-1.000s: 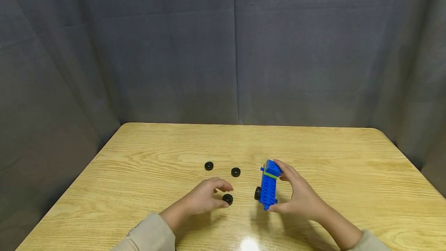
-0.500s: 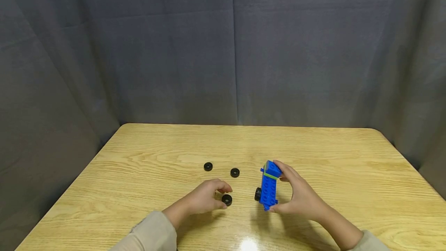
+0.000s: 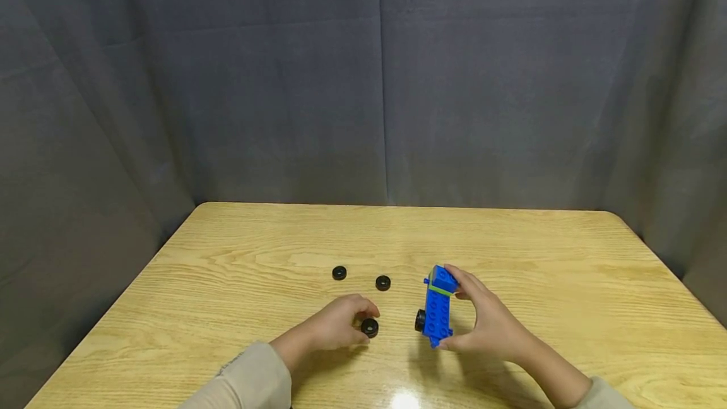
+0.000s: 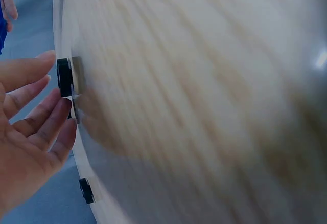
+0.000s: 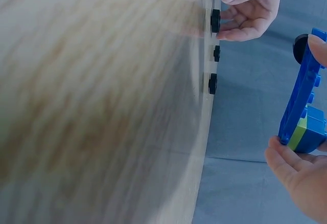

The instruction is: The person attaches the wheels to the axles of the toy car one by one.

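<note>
The right hand (image 3: 485,324) grasps a blue toy vehicle (image 3: 437,309) end to end between thumb and fingers, raised above the counter (image 3: 255,257), an attached wheel (image 3: 419,320) on its left side. The left hand (image 3: 339,322) curves thumb and fingers around a loose wheel (image 3: 370,334) lying flat; whether they grip it, I cannot tell. A second wheel (image 3: 383,287) and a third wheel (image 3: 339,277) lie beyond that hand. The counter is wood-grained, with rounded far corners; grey cloth (image 3: 272,112) hangs behind and at both sides.
</note>
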Demonstrator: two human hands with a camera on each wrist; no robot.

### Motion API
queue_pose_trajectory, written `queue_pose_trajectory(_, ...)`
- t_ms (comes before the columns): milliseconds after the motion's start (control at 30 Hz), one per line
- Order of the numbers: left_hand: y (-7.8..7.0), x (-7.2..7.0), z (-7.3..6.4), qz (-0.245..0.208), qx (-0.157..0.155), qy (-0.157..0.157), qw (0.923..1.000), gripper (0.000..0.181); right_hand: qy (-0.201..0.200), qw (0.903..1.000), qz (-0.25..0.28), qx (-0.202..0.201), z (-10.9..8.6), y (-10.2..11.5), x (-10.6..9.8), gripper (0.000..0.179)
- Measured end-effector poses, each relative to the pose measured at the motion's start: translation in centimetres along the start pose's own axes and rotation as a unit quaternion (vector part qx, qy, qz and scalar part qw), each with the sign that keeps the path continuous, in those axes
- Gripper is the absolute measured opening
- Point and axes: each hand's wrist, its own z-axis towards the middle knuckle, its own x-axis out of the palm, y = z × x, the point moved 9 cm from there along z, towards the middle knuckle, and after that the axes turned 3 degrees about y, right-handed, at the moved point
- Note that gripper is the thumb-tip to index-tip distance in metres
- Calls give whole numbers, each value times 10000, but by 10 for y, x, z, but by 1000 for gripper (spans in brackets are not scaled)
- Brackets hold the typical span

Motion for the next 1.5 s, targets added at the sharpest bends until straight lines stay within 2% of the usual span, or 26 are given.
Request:
queue_pose_trajectory(200,1,5,-2,70,-80,95,9999,37,31,10000,56,49,-3,-1,4,100)
queue_pose_trajectory(533,3,11,-2,454,-164,163,9987,36,65,9999,107,32,-5,-2,9,100)
queue_pose_trajectory(700,6,13,-3,453,-231,225,9985,35,86,9999,95,80,-6,-3,12,100)
queue_pose_trajectory(1033,4,14,0,632,-130,269,9976,26,78,9999,90,93,-7,-5,12,101)
queue_pose_trajectory(1367,-2,8,3,804,50,195,9966,24,41,10000,-24,-33,-4,-1,4,101)
queue_pose_trajectory(1500,-4,1,5,618,73,64,9980,25,38,9999,-94,-58,-1,2,1,100)
